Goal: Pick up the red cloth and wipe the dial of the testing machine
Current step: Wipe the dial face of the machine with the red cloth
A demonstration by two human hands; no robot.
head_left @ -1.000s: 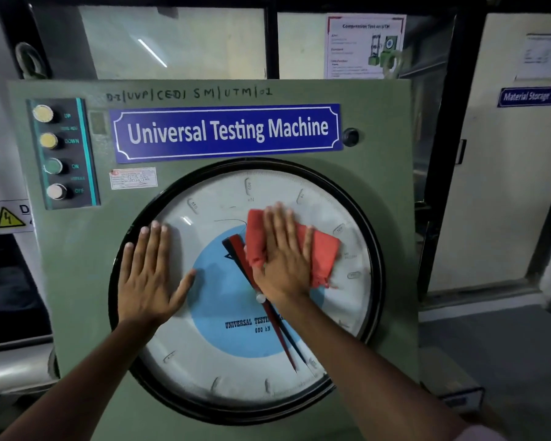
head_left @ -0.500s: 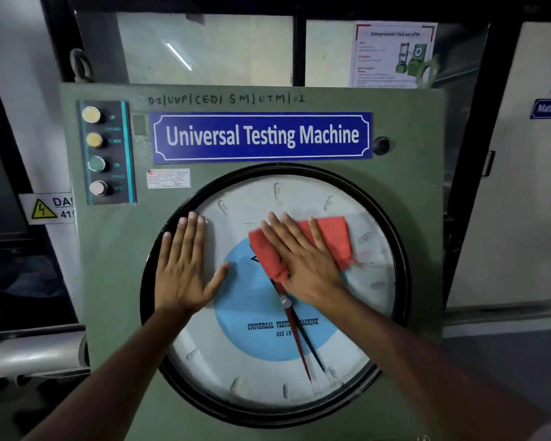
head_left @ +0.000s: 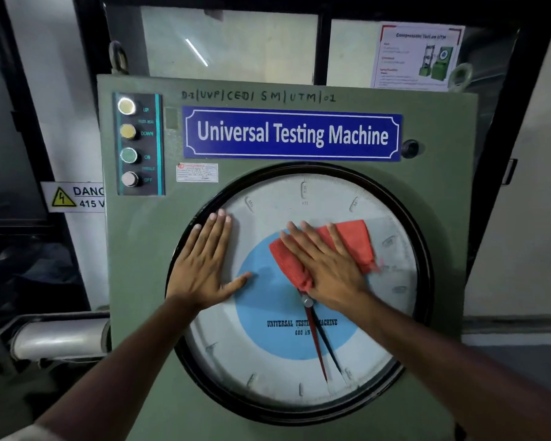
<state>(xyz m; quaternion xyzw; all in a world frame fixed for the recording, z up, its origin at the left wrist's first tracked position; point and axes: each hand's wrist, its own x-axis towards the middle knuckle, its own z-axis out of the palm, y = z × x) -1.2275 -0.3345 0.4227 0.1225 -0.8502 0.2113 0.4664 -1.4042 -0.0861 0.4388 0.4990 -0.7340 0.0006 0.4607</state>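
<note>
The big round dial (head_left: 268, 361) with a black rim fills the lower front of the green testing machine (head_left: 439, 186). Its face is white with a blue centre disc and two pointers hanging down. My right hand (head_left: 326, 268) lies flat, fingers spread, pressing the red cloth (head_left: 355, 241) against the glass just above the dial's hub. The cloth sticks out above and to the right of my fingers and under my thumb side. My left hand (head_left: 204, 265) rests flat and open on the dial's left part, its fingertips near the rim.
A blue "Universal Testing Machine" nameplate (head_left: 291, 135) sits above the dial. A button panel (head_left: 139, 143) with several round buttons is at the upper left. A 415 V danger sign (head_left: 74, 197) and a metal pipe (head_left: 58, 338) are left of the machine. A door stands to the right.
My right hand has turned and slid the red cloth slightly right across the upper dial. My left hand has stayed flat on the dial. The camera view has shifted, moving the machine rightward in frame.
</note>
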